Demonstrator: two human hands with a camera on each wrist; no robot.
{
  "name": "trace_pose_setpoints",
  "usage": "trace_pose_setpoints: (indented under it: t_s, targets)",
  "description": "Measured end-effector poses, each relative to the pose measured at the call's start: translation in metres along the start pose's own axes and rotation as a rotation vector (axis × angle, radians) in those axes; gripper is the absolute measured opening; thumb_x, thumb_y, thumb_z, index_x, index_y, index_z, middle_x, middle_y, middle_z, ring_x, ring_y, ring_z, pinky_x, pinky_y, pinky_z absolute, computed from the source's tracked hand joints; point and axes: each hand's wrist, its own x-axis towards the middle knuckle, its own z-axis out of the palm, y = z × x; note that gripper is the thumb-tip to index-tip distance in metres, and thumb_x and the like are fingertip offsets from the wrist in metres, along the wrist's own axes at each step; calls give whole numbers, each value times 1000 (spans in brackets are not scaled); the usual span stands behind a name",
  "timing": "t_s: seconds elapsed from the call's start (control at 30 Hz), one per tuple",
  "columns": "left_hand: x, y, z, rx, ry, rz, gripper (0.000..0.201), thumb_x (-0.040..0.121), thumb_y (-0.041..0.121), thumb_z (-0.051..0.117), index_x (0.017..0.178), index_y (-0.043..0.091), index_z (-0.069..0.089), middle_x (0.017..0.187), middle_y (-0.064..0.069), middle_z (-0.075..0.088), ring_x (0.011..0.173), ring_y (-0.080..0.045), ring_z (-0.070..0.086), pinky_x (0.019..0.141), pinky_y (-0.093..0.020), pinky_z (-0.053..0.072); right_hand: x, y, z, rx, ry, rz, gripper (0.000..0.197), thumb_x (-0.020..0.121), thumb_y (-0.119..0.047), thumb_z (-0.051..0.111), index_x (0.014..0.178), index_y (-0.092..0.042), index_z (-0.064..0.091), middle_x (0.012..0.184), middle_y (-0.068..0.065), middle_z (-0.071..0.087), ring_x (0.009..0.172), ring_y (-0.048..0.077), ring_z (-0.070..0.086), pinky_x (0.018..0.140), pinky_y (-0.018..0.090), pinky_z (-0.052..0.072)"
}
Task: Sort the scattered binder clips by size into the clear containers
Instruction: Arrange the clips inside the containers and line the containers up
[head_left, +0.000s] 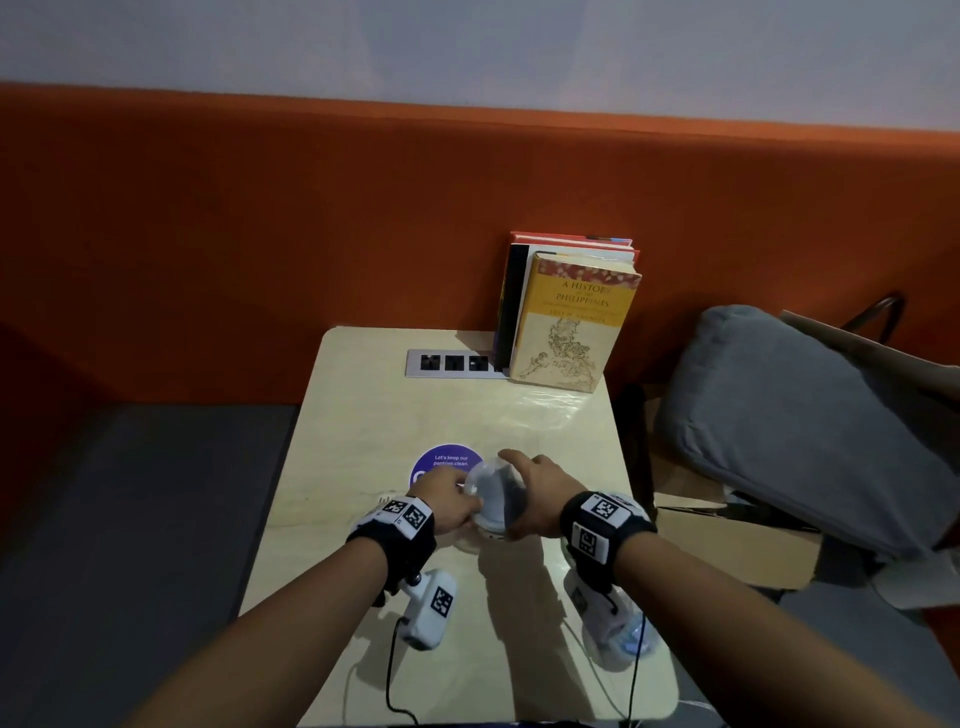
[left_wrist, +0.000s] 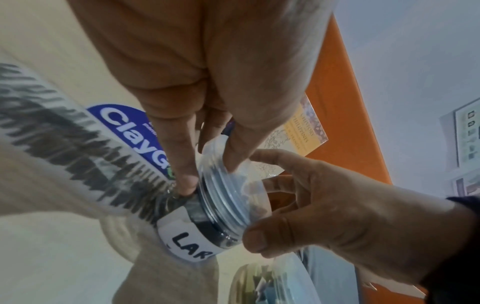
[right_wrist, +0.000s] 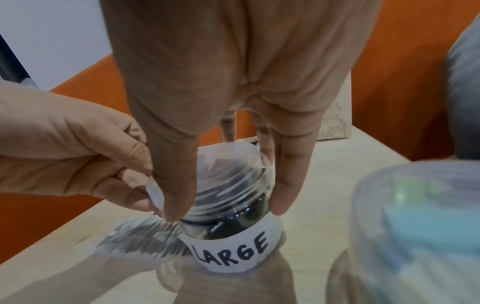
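Note:
A clear jar (head_left: 491, 512) with a white label reading LARGE (right_wrist: 233, 251) stands on the pale table (head_left: 467, 410). Black binder clips (right_wrist: 228, 226) lie inside it. My right hand (head_left: 511, 493) comes down from above and grips the jar's threaded neck (right_wrist: 233, 191), thumb on one side and fingers on the other. My left hand (head_left: 470, 506) pinches the edge of a thin clear cover (right_wrist: 155, 193) at the jar's mouth, which sits tilted. The same jar (left_wrist: 192, 242) and both hands fill the left wrist view.
A second clear container (right_wrist: 415, 226) with blue contents stands near right. A ribbed clear lid (right_wrist: 145, 240) lies left of the jar. Books (head_left: 566, 322) and a socket panel (head_left: 452, 362) sit at the table's back, a purple sticker (head_left: 441, 462) mid-table, a grey cushion (head_left: 779, 426) right.

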Motion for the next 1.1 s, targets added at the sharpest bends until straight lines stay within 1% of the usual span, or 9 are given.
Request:
trace_pose_setpoints:
  t_s: [0.1,0.23,0.4,0.5,0.63,0.77,0.9,1.03,1.1]
  targets:
    - [17,18,6,-21,43,9,14,87,27,64,78,16,65,75,-1,67,76,-24,63,63,-27,46,11,13,-19,-31,12,36,115,65,-27,87,154,-30,15,137,12,41,124,34,50,95,39,51]
    - [39,37,9,-83,58,-4,17,88,28,63,87,13,72,76,-4,75,75,-24,73,75,-38,60,29,30,-41,-72,29,29,111,68,-27,85,155,-25,16,143,14,42,129,33,46,98,39,49]
    - [61,58,6,-26,79,-11,22,93,25,58,104,14,73,97,-11,73,87,-31,69,73,-33,55,46,55,-59,36,37,15,91,82,-29,76,155,-23,22,151,10,40,135,29,43,104,33,41]
    - [69,70,13,-16,55,12,22,94,24,56,103,14,73,96,-12,73,88,-31,68,71,-31,51,47,74,-64,75,89,35,71,89,-22,66,151,-30,32,145,9,49,124,28,53,96,32,48]
    - [76,86,27,-16,29,37,24,94,25,53,104,20,75,87,-7,74,81,-27,69,67,-28,50,43,98,-73,65,113,101,69,86,-20,65,147,-33,37,137,8,56,114,28,59,86,29,50]
    - [82,102,41,-32,-16,74,25,98,28,52,105,20,75,76,-3,70,74,-22,69,70,-27,53,35,120,-77,52,140,163,57,89,-26,63,142,-23,45,136,8,56,116,25,58,93,30,50]
    - [84,115,50,14,-26,97,28,98,29,50,102,17,76,80,-5,69,81,-26,69,69,-26,50,29,136,-77,60,174,184,52,90,-26,61,140,-20,48,137,6,56,117,24,58,95,31,49]
    - [85,120,53,25,-42,103,30,99,29,49,96,14,74,84,-9,72,85,-28,70,79,-33,55,27,141,-74,87,196,185,54,91,-28,58,143,-20,46,141,6,53,124,24,53,100,32,45]
    - [86,120,55,34,-42,105,33,99,30,48,91,10,73,84,-10,73,84,-29,70,79,-35,55,26,141,-74,108,193,193,55,90,-30,57,143,-20,45,140,7,53,123,25,54,99,33,47]
